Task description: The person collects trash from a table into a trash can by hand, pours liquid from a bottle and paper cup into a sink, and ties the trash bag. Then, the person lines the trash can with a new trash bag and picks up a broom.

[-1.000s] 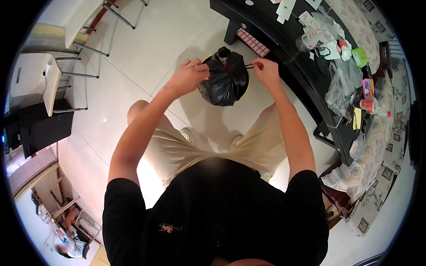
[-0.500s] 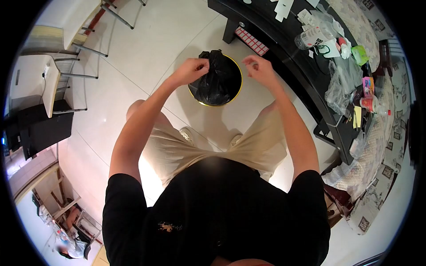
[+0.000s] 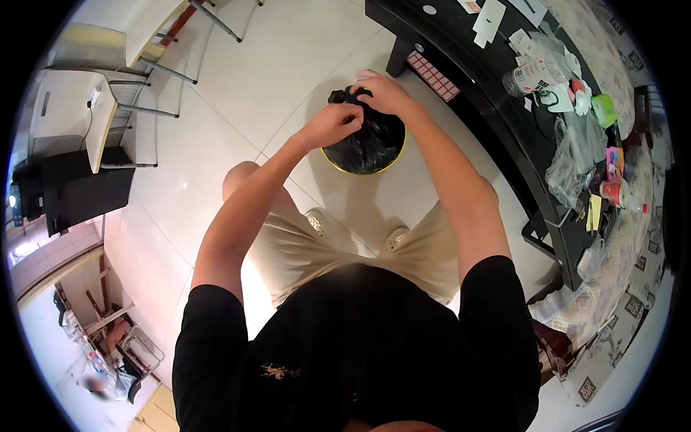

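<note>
A black garbage bag (image 3: 373,140) sits in a round bin with a yellow rim (image 3: 368,173) on the floor between my feet. Over the bag's left side, my left hand (image 3: 337,124) is closed, its fingers pinching the bag's plastic. My right hand (image 3: 380,93) reaches across the far side, its fingers curled round the gathered top of the bag. The two hands are close together, and they cover part of the bag and the bin's rim.
To the right runs a black table (image 3: 468,72) with a plastic bottle (image 3: 536,75), clear plastic bags (image 3: 572,158) and papers. White folding tables (image 3: 61,108) stand at the left. A blurred person (image 3: 97,385) is at the lower left.
My right hand has moved left from beside the bin onto the bag's top and closed on it. My left hand stays at the bag. The whole view has shifted slightly.
</note>
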